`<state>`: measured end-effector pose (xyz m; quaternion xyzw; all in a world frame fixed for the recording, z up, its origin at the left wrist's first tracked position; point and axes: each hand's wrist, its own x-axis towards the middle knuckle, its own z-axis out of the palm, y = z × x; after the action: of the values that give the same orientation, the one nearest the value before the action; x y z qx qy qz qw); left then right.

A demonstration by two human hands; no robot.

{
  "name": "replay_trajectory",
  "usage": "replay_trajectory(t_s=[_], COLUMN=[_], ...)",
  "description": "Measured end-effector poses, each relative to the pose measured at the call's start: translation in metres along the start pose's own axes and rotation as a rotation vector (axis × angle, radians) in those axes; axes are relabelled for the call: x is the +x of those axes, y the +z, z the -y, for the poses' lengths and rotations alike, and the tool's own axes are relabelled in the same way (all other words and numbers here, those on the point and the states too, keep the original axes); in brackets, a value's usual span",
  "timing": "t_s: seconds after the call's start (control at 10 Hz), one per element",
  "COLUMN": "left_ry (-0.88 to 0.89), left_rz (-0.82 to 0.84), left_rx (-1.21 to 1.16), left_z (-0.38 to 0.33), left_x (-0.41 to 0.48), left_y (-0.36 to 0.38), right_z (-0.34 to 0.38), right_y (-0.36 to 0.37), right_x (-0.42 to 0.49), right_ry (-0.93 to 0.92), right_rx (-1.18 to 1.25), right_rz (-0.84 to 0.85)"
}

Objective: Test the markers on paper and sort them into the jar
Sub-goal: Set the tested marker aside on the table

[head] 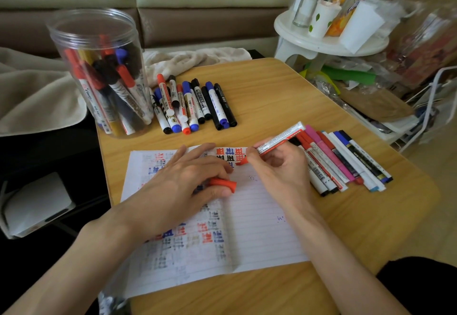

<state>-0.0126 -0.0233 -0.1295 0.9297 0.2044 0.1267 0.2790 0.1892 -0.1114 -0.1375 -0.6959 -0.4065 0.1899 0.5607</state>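
My right hand (pixel 282 171) grips an uncapped red marker (pixel 279 140), its tip touching the lined paper (pixel 257 228) near red and black test marks at the sheet's top. My left hand (pixel 183 183) rests on the paper and holds the marker's red cap (pixel 223 183) under curled fingers. A clear plastic jar (pixel 99 67) with several markers in it stands at the table's back left. One group of markers (pixel 193 104) lies beside the jar. Another row of markers (pixel 346 161) lies right of my right hand.
The wooden table (pixel 272 87) ends close on the right. A white stool (pixel 321 40) with bottles and cups stands behind it, next to cluttered bags and a white rack (pixel 435 107). A beige blanket (pixel 37 92) lies left of the jar.
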Motion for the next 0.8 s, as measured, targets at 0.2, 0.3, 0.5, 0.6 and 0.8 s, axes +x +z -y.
replay_trajectory(t_s=[0.2, 0.3, 0.5, 0.6, 0.8], left_ry=[0.006, 0.007, 0.009, 0.01, 0.007], left_rz=[-0.003, -0.003, -0.005, -0.008, -0.01], left_rx=[0.006, 0.008, 0.002, -0.002, -0.005], left_z=[0.001, 0.0013, 0.001, 0.002, 0.0023], left_x=[0.0006, 0.0008, 0.0008, 0.001, 0.0018], left_y=[0.0005, 0.0005, 0.0008, 0.0013, 0.0009], right_z=[-0.0015, -0.001, -0.0021, -0.0027, -0.0019], right_y=[-0.0004, 0.0008, 0.0017, 0.0012, -0.0005], right_x=[0.0008, 0.0008, 0.0001, 0.0014, 0.0016], right_ry=[0.002, 0.003, -0.001, 0.002, 0.008], right_rx=[0.011, 0.035, 0.01, 0.008, 0.026], right_rz=[-0.021, -0.007, 0.032, 0.024, -0.023])
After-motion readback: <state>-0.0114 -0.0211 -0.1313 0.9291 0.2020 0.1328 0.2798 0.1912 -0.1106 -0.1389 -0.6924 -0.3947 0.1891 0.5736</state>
